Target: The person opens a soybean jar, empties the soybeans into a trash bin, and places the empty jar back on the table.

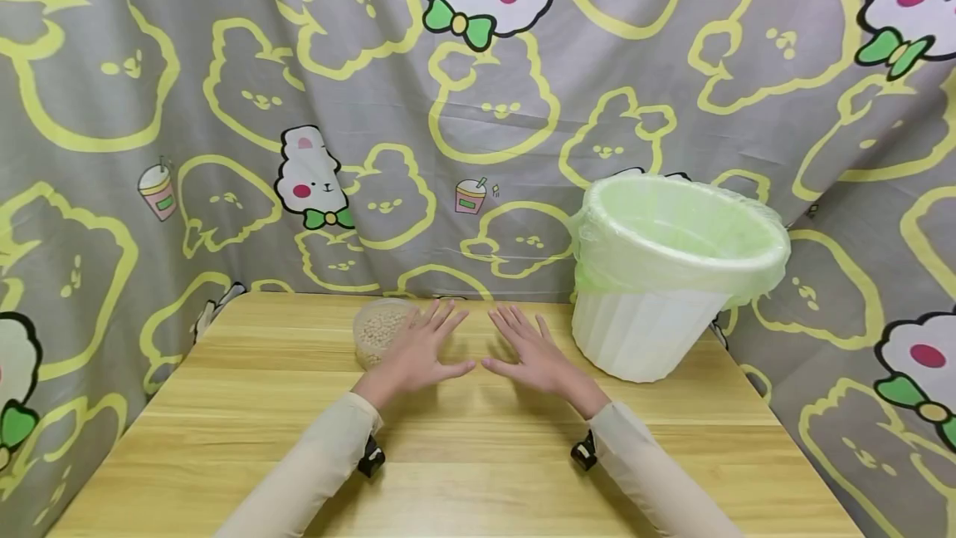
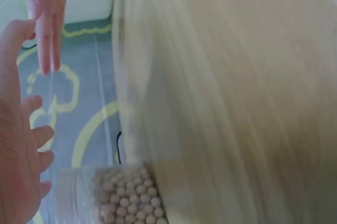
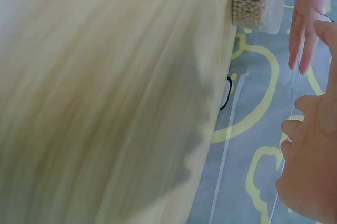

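Both hands hover over the middle of the wooden table, fingers spread, holding nothing. My left hand (image 1: 418, 353) is nearest to a clear round jar (image 1: 368, 330) of small beige balls, and it partly hides the jar's right side in the head view. The left wrist view shows the balls (image 2: 131, 195) filling much of the jar. My right hand (image 1: 536, 357) faces the left one across a narrow gap, with the thumbs almost meeting. To its right stands a white ribbed bin (image 1: 627, 330) lined with a pale green bag (image 1: 672, 272).
The wooden table (image 1: 478, 471) ends at a grey curtain (image 1: 515, 181) with yellow cartoon outlines, which hangs behind it and along both sides. The bin occupies the back right part of the tabletop. A dark wrist camera (image 1: 371, 457) sits under the left sleeve, another (image 1: 584, 451) under the right.
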Demonstrator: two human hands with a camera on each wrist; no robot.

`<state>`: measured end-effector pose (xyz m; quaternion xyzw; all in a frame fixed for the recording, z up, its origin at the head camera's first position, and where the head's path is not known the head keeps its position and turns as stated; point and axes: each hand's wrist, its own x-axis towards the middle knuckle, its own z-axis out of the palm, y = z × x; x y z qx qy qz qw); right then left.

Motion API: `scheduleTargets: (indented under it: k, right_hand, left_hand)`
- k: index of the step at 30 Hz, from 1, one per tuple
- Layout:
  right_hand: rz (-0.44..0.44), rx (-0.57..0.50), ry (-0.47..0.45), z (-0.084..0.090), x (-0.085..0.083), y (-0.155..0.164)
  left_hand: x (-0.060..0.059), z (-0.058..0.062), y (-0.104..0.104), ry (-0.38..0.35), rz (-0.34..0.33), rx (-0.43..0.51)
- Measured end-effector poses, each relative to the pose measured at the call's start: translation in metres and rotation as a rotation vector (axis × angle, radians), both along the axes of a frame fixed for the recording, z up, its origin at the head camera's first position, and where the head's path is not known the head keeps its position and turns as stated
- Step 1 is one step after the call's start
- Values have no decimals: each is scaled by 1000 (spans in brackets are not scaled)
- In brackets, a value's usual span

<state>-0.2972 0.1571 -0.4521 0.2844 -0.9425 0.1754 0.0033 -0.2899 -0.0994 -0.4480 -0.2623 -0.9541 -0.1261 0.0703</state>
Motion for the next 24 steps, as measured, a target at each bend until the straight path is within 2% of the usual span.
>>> scheduleTargets:
  k: [6, 11, 15, 18, 24]
  right_hand:
    - [12, -93, -36, 3, -7, -13]
    - [34, -220, -100, 8, -14, -27]
    - [54, -320, -157, 7, -21, -41]
    - [66, -411, -233, 4, -26, -52]
    - [58, -586, -427, -5, -31, -73]
  left_hand:
    - [-3, 7, -20, -21, 6, 123]
    - [-9, 14, -44, -7, 12, 224]
    - [-15, 17, -63, -28, 43, 309]
    - [-17, 15, -77, -88, 64, 413]
    - [-19, 4, -102, -265, 86, 632]
